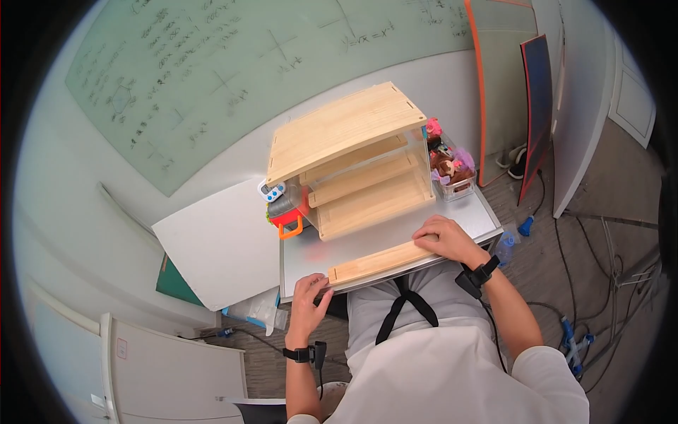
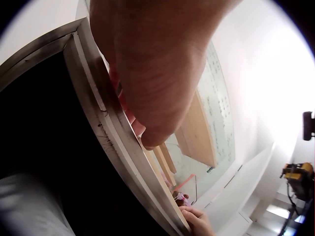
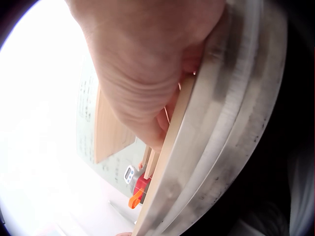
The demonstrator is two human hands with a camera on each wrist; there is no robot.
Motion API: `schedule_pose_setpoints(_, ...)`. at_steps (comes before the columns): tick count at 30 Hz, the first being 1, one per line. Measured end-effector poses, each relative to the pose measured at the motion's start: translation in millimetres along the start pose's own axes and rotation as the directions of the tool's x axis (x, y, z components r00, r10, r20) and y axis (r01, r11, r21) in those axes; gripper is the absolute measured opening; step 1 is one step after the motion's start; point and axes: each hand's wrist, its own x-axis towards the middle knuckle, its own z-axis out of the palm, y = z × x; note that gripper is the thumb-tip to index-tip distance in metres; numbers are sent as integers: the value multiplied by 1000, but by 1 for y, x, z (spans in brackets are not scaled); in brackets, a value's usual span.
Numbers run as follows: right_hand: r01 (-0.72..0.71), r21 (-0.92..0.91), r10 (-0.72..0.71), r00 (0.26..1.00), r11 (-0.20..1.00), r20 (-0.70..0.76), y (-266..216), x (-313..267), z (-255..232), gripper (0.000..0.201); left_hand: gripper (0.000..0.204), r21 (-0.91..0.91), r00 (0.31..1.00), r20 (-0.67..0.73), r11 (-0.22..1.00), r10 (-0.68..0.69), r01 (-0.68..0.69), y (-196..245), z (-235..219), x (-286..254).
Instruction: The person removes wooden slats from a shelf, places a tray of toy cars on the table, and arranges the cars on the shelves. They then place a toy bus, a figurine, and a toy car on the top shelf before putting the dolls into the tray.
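Observation:
A narrow pale wooden board [image 1: 374, 263] lies along the near edge of the metal-topped table [image 1: 311, 247]. My left hand [image 1: 309, 302] holds its left end between thumb and fingers. Around the right end curl the fingers of my right hand [image 1: 450, 240]. Behind the board stands a wooden shelf unit [image 1: 346, 134] with a broad top and several boards below it. In the right wrist view the board [image 3: 162, 162] runs beside the table rim, under my right hand [image 3: 142, 64]. The left wrist view shows my left hand [image 2: 155, 73] large, its fingertips partly hidden.
A red and grey case with an orange handle [image 1: 289, 227] sits left of the shelf unit, a white device [image 1: 270, 191] on it. At the right is a clear bin of dolls [image 1: 455, 177]. A white panel [image 1: 219, 240] leans left of the table; cables lie on the floor.

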Motion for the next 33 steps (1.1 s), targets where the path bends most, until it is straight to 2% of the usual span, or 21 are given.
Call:
schedule_pose_setpoints(9,24,-85,-28,998,996,-54,1,2,2,17,27,-29,1000,11,999,19,-19,4,-1,6)
schedule_pose_setpoints(12,28,-93,-34,997,995,-66,3,3,4,16,25,-52,998,-49,998,-28,25,3,-6,11)
schedule_pose_setpoints(14,44,-110,-51,997,993,-58,0,3,3,16,19,-61,992,-129,998,-11,3,-6,-8,20)
schedule_pose_setpoints(16,5,-70,-10,997,998,-70,-3,2,2,16,12,-299,972,-139,944,-190,141,-19,-5,32)
schedule_pose_setpoints(17,-4,-66,0,998,998,-64,-1,2,2,16,19,-317,954,-239,943,-182,101,-20,0,40)
schedule_pose_setpoints(18,-30,-50,27,998,998,-56,-1,3,2,17,19,-334,946,-262,938,-189,95,-28,8,43)
schedule_pose_setpoints(20,-45,-29,44,998,999,-42,-2,3,1,17,35,-603,879,-90,729,-468,326,-58,25,47)
schedule_pose_setpoints(21,-47,-19,46,998,999,-32,-1,5,0,16,44,-688,854,-63,643,-516,337,-58,29,51)
schedule_pose_setpoints(22,-30,-9,30,999,1000,-38,4,6,0,18,44,-707,849,-76,629,-523,323,-59,31,52)
schedule_pose_setpoints(24,-105,107,114,990,989,-82,0,10,-3,23,44,-703,823,-91,621,-560,345,-56,27,50)
schedule_pose_setpoints(25,-100,80,104,993,992,-57,1,17,-4,23,44,-697,829,-75,624,-554,354,-58,26,48)
schedule_pose_setpoints(27,-140,312,193,970,940,-147,2,29,0,32,44,-710,826,-51,602,-561,365,-54,22,44)
schedule_pose_setpoints(28,-148,296,191,974,944,-124,-2,35,-1,32,45,-702,838,-25,607,-545,374,-52,20,43)
schedule_pose_setpoints(29,-278,554,330,944,785,5,-14,48,-4,36,44,-690,839,-20,615,-543,382,-52,18,44)
schedule_pose_setpoints(30,-395,743,424,891,540,166,-23,60,-4,40,44,-702,830,-25,600,-558,383,-54,20,44)
schedule_pose_setpoints(31,-428,818,392,878,385,275,-28,70,-2,43,44,-700,838,-30,610,-544,371,-55,21,44)
schedule_pose_setpoints(32,-440,806,388,876,395,287,-29,80,5,43,44,-696,848,-36,622,-529,359,-56,22,44)
schedule_pose_setpoints(33,-470,852,411,841,230,353,-23,93,15,40,44,-679,842,-34,631,-538,375,-55,22,43)
